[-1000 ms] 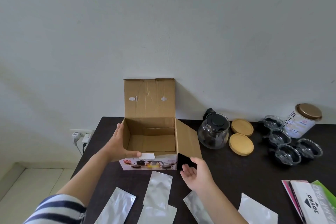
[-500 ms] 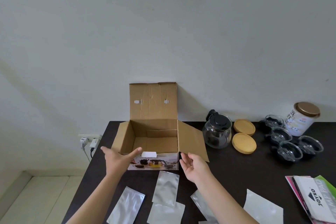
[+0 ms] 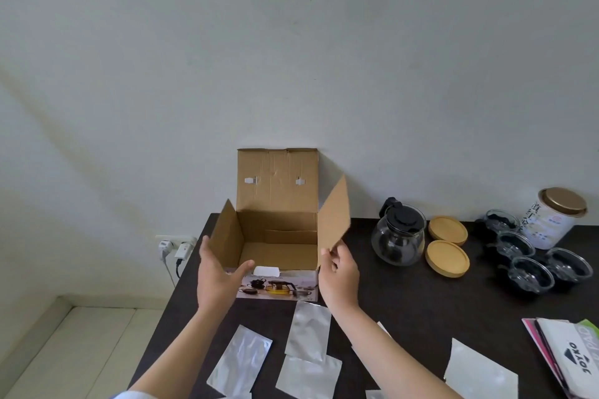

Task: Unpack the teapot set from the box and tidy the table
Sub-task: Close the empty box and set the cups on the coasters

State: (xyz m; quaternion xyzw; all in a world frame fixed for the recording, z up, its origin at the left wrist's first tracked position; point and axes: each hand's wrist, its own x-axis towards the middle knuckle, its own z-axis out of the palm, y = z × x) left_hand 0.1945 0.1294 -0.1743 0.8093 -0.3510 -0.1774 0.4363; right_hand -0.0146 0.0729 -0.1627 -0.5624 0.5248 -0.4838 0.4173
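Raised since 0.5 s ago: both side flaps of box [image 3: 278, 236], now near upright. Head view: left hand [image 3: 216, 272] open-fingered against left flap; right hand [image 3: 338, 269] pinching right flap's lower edge. Sits at table [image 3: 405, 301] back-left; teapot [image 3: 398, 238] well right, empty pouches [image 3: 308, 330] in front.

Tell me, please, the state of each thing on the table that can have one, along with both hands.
Cardboard box: open, back flap upright, nothing visible inside.
Right side flap: raised, pinched by the right hand.
Left side flap: raised, left hand open beside it.
Glass teapot: unpacked, upright, lid on.
Glass cups: unpacked, upright.
Canister: lid on.
Foil pouches: lying flat.
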